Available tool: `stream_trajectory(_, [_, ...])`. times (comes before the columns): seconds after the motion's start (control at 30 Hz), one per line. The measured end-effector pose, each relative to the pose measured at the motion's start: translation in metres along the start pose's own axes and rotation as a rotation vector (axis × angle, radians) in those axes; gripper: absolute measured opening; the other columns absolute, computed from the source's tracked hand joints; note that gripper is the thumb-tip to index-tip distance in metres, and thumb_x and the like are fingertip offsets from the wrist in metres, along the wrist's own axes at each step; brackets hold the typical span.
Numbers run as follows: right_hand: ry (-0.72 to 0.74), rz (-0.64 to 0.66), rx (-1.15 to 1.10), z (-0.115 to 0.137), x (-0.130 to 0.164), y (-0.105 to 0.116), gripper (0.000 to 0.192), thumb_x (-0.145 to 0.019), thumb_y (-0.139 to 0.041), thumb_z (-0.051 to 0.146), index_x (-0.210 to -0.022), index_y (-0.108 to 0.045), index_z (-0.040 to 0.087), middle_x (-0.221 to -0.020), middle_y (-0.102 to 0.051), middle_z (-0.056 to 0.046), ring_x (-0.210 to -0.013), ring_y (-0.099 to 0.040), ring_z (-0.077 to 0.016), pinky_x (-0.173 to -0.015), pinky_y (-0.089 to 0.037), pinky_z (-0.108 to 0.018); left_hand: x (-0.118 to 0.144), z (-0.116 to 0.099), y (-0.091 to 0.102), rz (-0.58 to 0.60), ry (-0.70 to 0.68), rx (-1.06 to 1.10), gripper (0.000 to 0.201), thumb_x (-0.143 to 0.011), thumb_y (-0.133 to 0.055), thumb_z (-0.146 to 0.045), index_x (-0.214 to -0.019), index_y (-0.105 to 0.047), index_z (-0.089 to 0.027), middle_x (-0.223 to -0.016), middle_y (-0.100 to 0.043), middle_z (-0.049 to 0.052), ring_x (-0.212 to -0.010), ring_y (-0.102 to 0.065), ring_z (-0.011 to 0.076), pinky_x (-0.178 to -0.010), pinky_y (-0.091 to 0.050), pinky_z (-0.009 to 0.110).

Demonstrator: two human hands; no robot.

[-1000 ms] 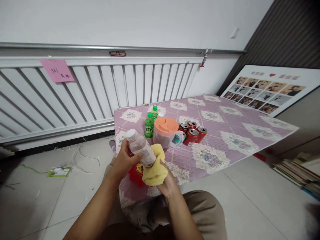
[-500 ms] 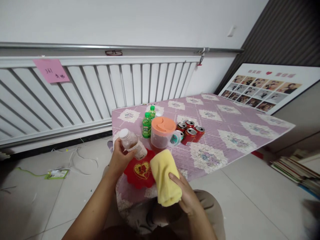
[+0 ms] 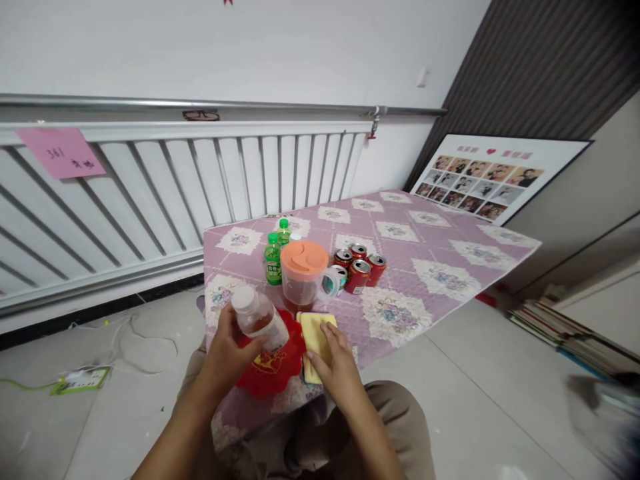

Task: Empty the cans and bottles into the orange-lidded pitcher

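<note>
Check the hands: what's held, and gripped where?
Left hand holds the white-capped bottle around its body, tilted above the red mat. Right hand grips nothing; it rests flat on the yellow cloth lying on the table.

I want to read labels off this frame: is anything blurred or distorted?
Head view: even, soft light with no hard glare; the lower right corner is smeared; wide-lens bending curves the radiator; the bottle in the left hand shows fairly sharp, its label too small to read.
</note>
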State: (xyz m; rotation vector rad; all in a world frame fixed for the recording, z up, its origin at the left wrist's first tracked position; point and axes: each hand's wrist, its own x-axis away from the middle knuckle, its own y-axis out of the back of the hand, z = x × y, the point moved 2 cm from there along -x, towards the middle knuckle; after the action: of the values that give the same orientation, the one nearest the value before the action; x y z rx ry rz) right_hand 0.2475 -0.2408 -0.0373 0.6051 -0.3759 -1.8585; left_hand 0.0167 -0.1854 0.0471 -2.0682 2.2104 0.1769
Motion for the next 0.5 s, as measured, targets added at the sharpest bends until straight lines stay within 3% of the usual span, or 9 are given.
stream_trajectory(0.17, [0.007,0.216,-0.247,0.045,0.0,0.02,0.086,-0.069,-0.079,0.027,-0.15,-0.049,0.028,-0.153,-0.052,-0.011,-0.139,-0.05,-0.0312,-0.114,-0.04,-0.053,0.01,-0.008,-0.031,0.232,0.017,-0.039,0.07,-0.068,-0.079,-0.02,-0.132,-0.05,-0.023,-0.129,-0.064,0.013,-0.118,-0.066,0.0298,-0.1,-0.057,0.044])
stream_trajectory(0.27, [-0.001,0.255,-0.365,0.056,0.003,0.026,0.086,-0.067,-0.081,0.023,-0.147,-0.052,0.028,-0.144,-0.06,-0.01,-0.131,-0.057,-0.0311,-0.11,-0.045,-0.051,0.014,-0.006,-0.05,0.352,0.011,-0.011,0.07,-0.068,-0.076,-0.017,-0.133,-0.052,-0.026,-0.129,-0.065,0.011,-0.119,-0.066,0.0303,-0.1,-0.058,0.045])
stream_trajectory(0.4, [-0.075,0.251,-0.462,0.043,0.006,0.034,0.075,-0.07,-0.077,0.02,-0.141,-0.054,0.025,-0.128,-0.071,-0.009,-0.113,-0.068,-0.0279,-0.098,-0.054,-0.045,0.014,0.003,-0.07,0.408,0.004,0.109,0.081,-0.07,-0.079,-0.021,-0.143,-0.044,-0.029,-0.139,-0.059,0.013,-0.125,-0.063,0.0326,-0.103,-0.056,0.047])
stream_trajectory(0.5, [-0.143,0.075,-0.424,0.014,-0.003,0.05,0.065,-0.069,-0.079,0.028,-0.13,-0.058,0.022,-0.116,-0.075,-0.01,-0.101,-0.071,-0.028,-0.09,-0.057,-0.044,0.011,0.004,-0.071,0.322,0.02,0.137,0.093,-0.07,-0.081,-0.026,-0.15,-0.034,-0.03,-0.15,-0.048,0.016,-0.129,-0.059,0.033,-0.102,-0.056,0.048])
